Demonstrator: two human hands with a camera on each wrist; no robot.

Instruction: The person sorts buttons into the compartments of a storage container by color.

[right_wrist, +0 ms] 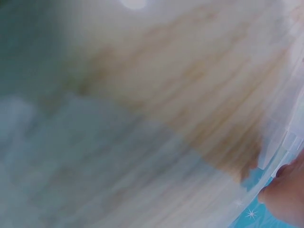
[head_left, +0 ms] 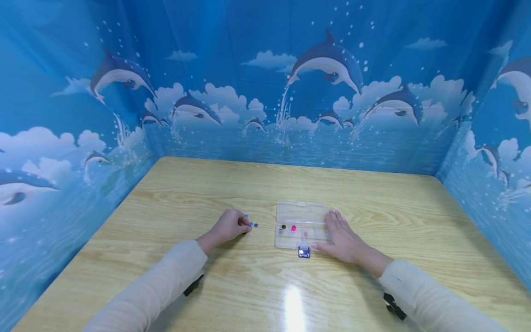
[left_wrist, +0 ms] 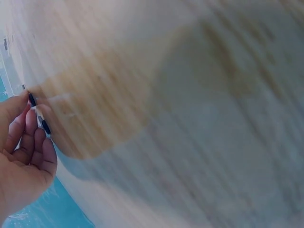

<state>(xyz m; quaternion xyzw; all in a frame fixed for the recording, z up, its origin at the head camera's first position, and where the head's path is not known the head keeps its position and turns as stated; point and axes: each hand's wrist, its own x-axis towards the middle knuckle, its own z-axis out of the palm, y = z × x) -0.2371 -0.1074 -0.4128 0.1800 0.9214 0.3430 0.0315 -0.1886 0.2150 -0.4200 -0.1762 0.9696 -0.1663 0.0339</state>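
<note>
My left hand (head_left: 229, 225) is low over the table, fingers curled and thumb tip against the fingers. In the left wrist view it seems to pinch a small dark piece (left_wrist: 32, 99); a second dark piece (left_wrist: 46, 126) shows by the other fingertips. A blue piece (head_left: 246, 216) and a dark round piece (head_left: 256, 225) lie beside that hand. My right hand (head_left: 343, 240) rests with straight fingers on the right end of a clear plastic compartment box (head_left: 279, 242), its lid (head_left: 300, 212) open backward. Inside are a black piece (head_left: 284, 227) and a pink piece (head_left: 293, 228).
A small blue-framed piece (head_left: 304, 252) lies at the box's front edge. The wooden table (head_left: 207, 184) runs back to a blue dolphin-print curtain (head_left: 232, 138), which also hangs along both sides. Bright glare (head_left: 293, 306) marks the near tabletop.
</note>
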